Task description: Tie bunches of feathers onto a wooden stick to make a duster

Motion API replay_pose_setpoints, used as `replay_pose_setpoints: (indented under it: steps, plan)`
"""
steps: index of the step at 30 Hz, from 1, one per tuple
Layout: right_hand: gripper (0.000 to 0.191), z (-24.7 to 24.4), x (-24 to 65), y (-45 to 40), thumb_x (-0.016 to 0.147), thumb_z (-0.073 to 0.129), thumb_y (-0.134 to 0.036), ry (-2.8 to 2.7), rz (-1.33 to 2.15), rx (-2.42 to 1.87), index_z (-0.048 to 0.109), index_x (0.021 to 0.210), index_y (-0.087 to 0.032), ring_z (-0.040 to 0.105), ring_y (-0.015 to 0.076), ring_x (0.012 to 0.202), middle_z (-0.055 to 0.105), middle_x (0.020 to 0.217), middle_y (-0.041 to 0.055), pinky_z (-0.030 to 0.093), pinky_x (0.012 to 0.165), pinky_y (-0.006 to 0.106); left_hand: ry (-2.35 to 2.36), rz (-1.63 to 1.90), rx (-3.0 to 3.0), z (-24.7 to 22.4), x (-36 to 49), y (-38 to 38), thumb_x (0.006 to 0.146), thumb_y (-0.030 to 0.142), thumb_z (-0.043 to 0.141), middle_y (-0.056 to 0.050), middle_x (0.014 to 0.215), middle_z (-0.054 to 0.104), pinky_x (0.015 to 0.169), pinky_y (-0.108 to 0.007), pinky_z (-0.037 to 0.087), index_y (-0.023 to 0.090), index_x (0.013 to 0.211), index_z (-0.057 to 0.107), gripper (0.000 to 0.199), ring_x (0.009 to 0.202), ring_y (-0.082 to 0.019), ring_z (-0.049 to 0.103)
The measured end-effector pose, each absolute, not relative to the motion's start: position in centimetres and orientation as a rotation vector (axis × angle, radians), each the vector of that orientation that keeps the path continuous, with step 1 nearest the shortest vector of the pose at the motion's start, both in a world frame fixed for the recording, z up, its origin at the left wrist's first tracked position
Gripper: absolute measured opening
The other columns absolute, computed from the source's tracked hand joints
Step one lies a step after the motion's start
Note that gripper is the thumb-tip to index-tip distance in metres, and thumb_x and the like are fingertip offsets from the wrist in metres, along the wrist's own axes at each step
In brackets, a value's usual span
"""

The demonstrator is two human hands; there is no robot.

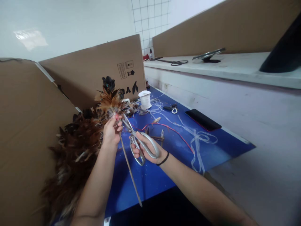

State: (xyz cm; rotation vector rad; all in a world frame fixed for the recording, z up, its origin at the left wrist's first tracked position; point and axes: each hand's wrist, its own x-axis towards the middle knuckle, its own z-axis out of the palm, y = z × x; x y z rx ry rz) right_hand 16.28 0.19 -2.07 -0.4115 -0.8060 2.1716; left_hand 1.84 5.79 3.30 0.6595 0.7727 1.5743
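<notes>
bare forearms (95,185) extend over the blue tabletop (150,182), left hand (111,128) closed round a feather duster (129,169) held above it, right hand (147,149) wrapped round silver scissors (133,133). heaped brown feathers (77,147) crowd the left side; beyond stand a cardboard box (94,69) and white spool (145,100).

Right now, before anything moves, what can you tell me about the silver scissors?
The silver scissors look metallic, with two large looped handles joined to the blades at a pivot. The right hand holds them by the loops, above the blue table. The handles stand apart, and the blades point forward and leftward, close to the left hand and the pink binding of the feather bundle. Whether the blade tips touch either is unclear.
</notes>
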Motion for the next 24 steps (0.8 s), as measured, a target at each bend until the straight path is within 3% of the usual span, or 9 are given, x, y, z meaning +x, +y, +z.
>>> replay_pose_setpoints:
  steps: [6, 16, 24]
  plan:
    - [0.04, -2.3, 15.4, 0.2, 0.074, 0.065, -0.054, -0.815, 2.074, -0.435, 0.047, 0.082, -0.019, 0.046, 0.0065, 0.047, 0.052, 0.061, -0.0044, 0.04, 0.045, 0.02, 0.751, 1.592, 0.588, 3.8, 2.4, 5.3, 0.084, 0.011, 0.053, 0.002, 0.063, 0.049, 0.03, -0.008, 0.022, 0.012, 0.074, 0.05, 0.01, 0.039, 0.001, 0.037]
    - [0.039, -3.0, 15.7, -0.3, 0.071, 0.069, -0.048, -0.988, 1.871, -0.487, 0.047, 0.09, -0.022, 0.047, 0.0056, 0.046, 0.052, 0.062, -0.0065, 0.043, 0.045, 0.02, 0.756, 1.542, 0.564, 3.8, 2.7, 5.3, 0.084, 0.017, 0.055, 0.002, 0.063, 0.048, 0.03, -0.007, 0.022, 0.013, 0.074, 0.049, 0.013, 0.042, 0.0, 0.037]
    - [0.038, -3.7, 15.6, 0.3, 0.07, 0.069, -0.047, -1.159, 1.667, -0.569, 0.048, 0.09, -0.022, 0.045, 0.0055, 0.043, 0.049, 0.058, -0.0079, 0.04, 0.043, 0.019, 0.749, 1.535, 0.528, 3.9, 3.3, 5.0, 0.085, 0.011, 0.051, 0.002, 0.061, 0.046, 0.029, -0.006, 0.023, 0.012, 0.074, 0.05, 0.012, 0.043, 0.0, 0.038]
